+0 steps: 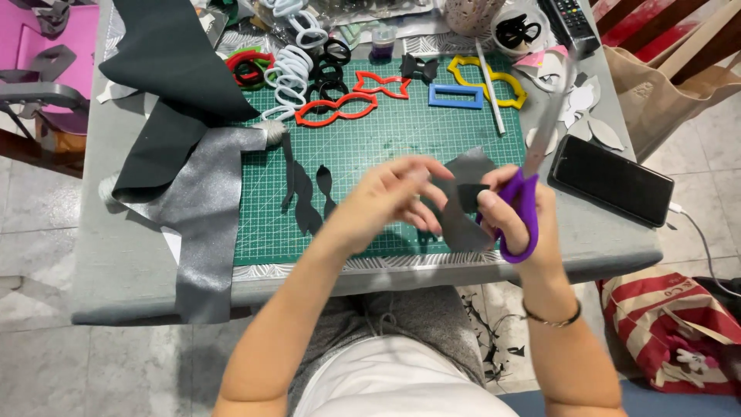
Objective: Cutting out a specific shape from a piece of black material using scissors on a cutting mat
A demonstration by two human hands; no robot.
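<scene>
- A piece of grey sheet [461, 202] is held above the near half of the green cutting mat [370, 139], between the two hands.
- The left hand [386, 197] is blurred; its fingers are seen curled toward the sheet's left edge, but whether they are pinched on it cannot be told.
- The right hand [513, 208] is closed through the loops of purple-handled scissors [523, 193], fingers clamped on the handles; the blades are raised up and away, toward the far right of the table [116, 255].
- How far the blades are parted is lost in blur.
- Small dark cut shapes [307, 193] are laid on the mat, left of the hands, near but apart from them.
- Open mat is left between those shapes and the coloured plastic templates [340, 108] ranged along the mat's far edge.
- A black phone [614, 189] is lying just right of the scissors hand, close to the table's right edge, with a cable trailing off it.
- Silver and dark fabric [193, 193] is draped over the mat's left edge and hangs past the table's near edge.
- The table's near edge is met by the forearms; the lower part of the grey sheet is partly covered by the right hand.
- A remote control [570, 23] and containers at the far edge are cut off by the frame.
- A striped bag [668, 324] is seen on the floor at the right.
</scene>
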